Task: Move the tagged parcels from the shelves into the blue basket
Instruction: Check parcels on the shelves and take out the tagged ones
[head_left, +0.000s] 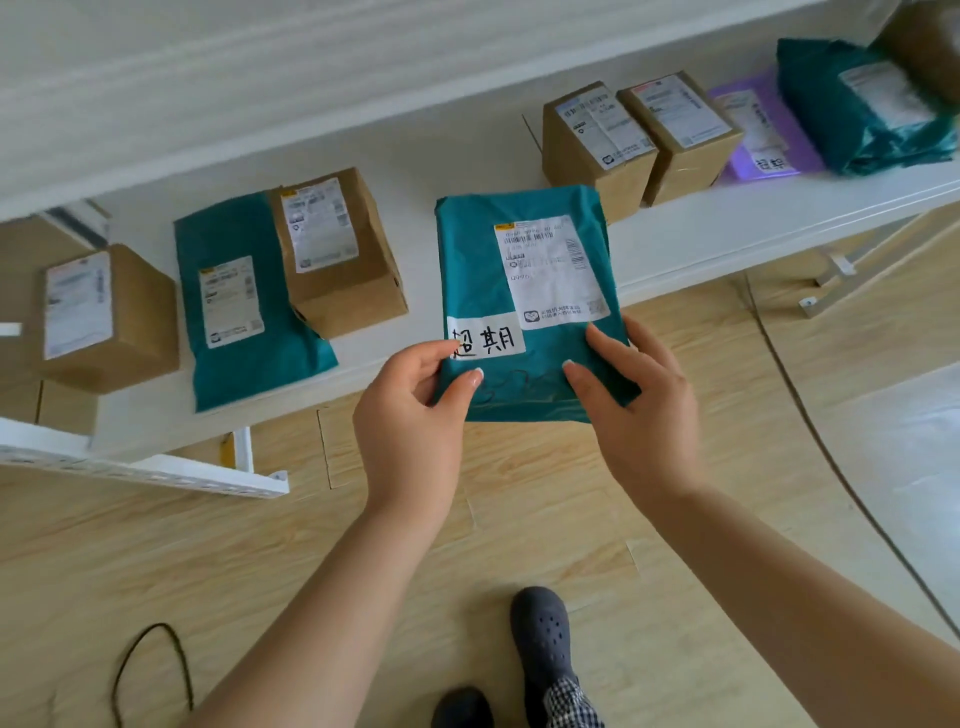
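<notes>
The tagged teal mailer was gripped at its near edge by both hands, left hand pinching beside the handwritten tag, right hand opposite, fingers curled round it. Its long axis ran away from the person, far end over the shelf. The blue basket was out of view.

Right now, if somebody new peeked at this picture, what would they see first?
First, the teal parcel in the middle, pinched at its near edge by the left hand and the right hand, half pulled off the white shelf. A white handwritten tag sits at its lower left corner. Next, the brown boxes and other bags lined up along the shelf.
</notes>
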